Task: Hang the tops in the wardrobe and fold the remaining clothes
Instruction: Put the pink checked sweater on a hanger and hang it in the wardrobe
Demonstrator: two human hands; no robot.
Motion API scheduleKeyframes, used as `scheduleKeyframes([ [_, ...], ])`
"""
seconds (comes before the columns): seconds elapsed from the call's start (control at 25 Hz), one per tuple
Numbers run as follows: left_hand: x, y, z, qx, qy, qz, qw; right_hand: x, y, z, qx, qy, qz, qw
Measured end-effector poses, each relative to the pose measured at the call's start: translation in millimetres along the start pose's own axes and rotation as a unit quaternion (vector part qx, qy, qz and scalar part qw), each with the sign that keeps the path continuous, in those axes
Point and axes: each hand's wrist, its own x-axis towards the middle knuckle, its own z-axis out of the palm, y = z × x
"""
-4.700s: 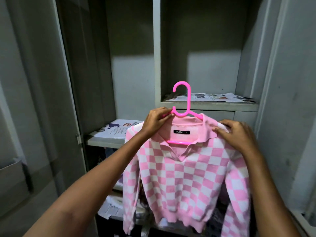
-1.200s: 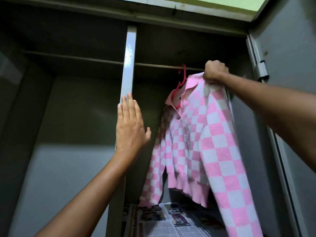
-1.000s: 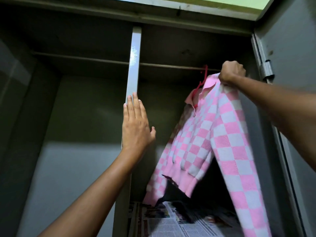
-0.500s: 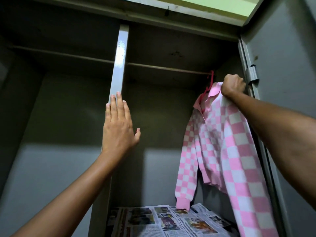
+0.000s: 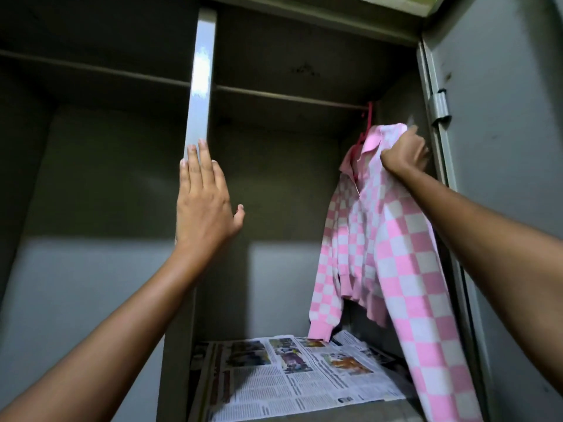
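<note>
A pink-and-white checked top [image 5: 374, 239] hangs on a pink hanger [image 5: 368, 117] hooked over the wardrobe rail [image 5: 289, 97], at the rail's far right end by the side wall. My right hand [image 5: 405, 153] grips the top's near shoulder, fingers curled into the fabric. My left hand [image 5: 204, 208] lies flat with straight fingers against the grey upright divider [image 5: 201, 80] of the wardrobe. One sleeve hangs down in front toward the lower right.
Newspaper [image 5: 292, 376] lines the shelf below the hanging top. The wardrobe's open right door [image 5: 502, 147] with its hinge [image 5: 438, 108] stands close beside my right arm. The left compartment behind the divider is dark, with its own rail.
The top, held in front of me on its hanger earlier, now hangs on the rail. My right hand slid it rightward to the rail's end. My left hand stays on the divider.
</note>
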Motion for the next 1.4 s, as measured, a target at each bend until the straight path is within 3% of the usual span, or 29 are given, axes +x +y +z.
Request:
scheduleKeyframes([
  [0.08,-1,0,-3,-0.015,-0.01,0.002,1.0,-32,16,-5,0.009,-0.064,0.049,0.997],
  [0.24,-3,-3,-7,-0.075,-0.016,0.009,0.997,-109,57,-29,0.06,-0.291,0.051,0.954],
  [0.32,-9,0,-11,-0.136,-0.02,0.012,0.99,-146,74,-45,0.059,-0.459,0.065,0.884],
  [0.4,-26,13,-13,-0.206,-0.022,0.046,0.977,-175,81,-57,0.022,-0.626,0.069,0.776],
  [0.44,-39,24,-15,-0.247,-0.031,0.066,0.966,-186,82,-58,0.024,-0.672,0.073,0.737],
  [0.48,-54,38,-16,-0.303,-0.063,0.072,0.948,-195,81,-56,0.048,-0.683,0.082,0.724],
  [0.56,-81,69,-19,-0.423,-0.234,0.035,0.875,-204,76,-43,0.126,-0.628,0.104,0.761],
  [0.64,-106,98,-20,-0.515,-0.426,-0.021,0.744,-208,72,-23,0.199,-0.531,0.136,0.812],
  [0.72,-126,116,-13,-0.6,-0.508,-0.066,0.614,-208,74,-2,0.262,-0.454,0.208,0.826],
  [0.76,-134,120,-7,-0.614,-0.531,-0.08,0.579,-206,77,5,0.285,-0.425,0.244,0.823],
  [0.8,-140,123,-1,-0.609,-0.546,-0.091,0.569,-202,80,11,0.319,-0.411,0.276,0.808],
  [0.88,-144,124,13,-0.592,-0.538,-0.139,0.583,-195,87,16,0.425,-0.387,0.33,0.749],
  [0.92,-143,123,19,-0.585,-0.52,-0.172,0.598,-193,95,18,0.443,-0.362,0.342,0.746],
  [0.96,-140,120,24,-0.572,-0.504,-0.197,0.617,-192,104,17,0.396,-0.334,0.336,0.787],
  [1.04,-133,114,29,-0.5,-0.5,-0.193,0.68,-188,130,10,0.079,-0.284,0.238,0.925],
  [1.08,-132,112,30,-0.461,-0.502,-0.18,0.71,-187,140,2,-0.099,-0.292,0.168,0.937],
  [1.12,-133,112,30,-0.438,-0.502,-0.171,0.725,-189,145,-8,-0.228,-0.323,0.115,0.912],
  [1.2,-134,113,27,-0.435,-0.51,-0.162,0.724,-191,146,-19,-0.353,-0.387,0.087,0.847],
  [1.28,-139,115,24,-0.436,-0.532,-0.139,0.713,-193,137,-16,-0.367,-0.398,0.103,0.835],
  [1.4,-147,119,21,-0.44,-0.55,-0.113,0.701,-191,124,-10,-0.26,-0.434,0.172,0.845],
])
